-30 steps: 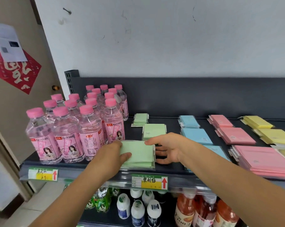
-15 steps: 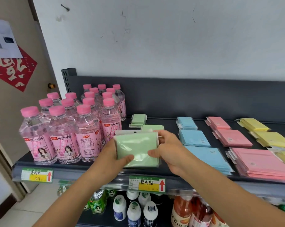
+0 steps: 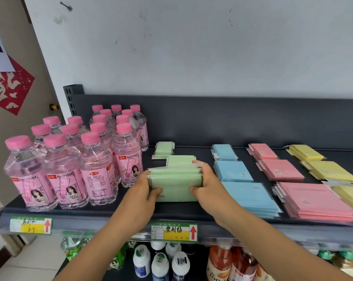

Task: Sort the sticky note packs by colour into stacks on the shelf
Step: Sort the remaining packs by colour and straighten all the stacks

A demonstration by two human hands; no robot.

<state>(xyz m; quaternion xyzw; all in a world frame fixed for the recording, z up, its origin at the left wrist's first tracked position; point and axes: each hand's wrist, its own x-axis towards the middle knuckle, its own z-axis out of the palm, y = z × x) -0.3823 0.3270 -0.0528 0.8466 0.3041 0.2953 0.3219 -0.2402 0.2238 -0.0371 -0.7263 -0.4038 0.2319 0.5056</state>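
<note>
Green bundle (image 3: 174,183) lies long axis 9-to-3 between left hand (image 3: 145,191) and right hand (image 3: 209,185), each grip curled round an end; green stack (image 3: 180,160) sits just at 12 o'clock

A shop: price tags (image 3: 174,231) front a stocked shelf (image 3: 102,209).

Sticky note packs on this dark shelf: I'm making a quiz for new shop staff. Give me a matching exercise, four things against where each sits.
1. green plastic-wrapped sticky note packs
2. blue sticky note packs
3. yellow sticky note packs
4. clear pink-capped soda bottles

A. left end of the dark metal shelf
B. right end of the shelf
C. gripped between left hand and right hand
D. just right of the right hand

Pairs: 1-C, 2-D, 3-B, 4-A.
</note>
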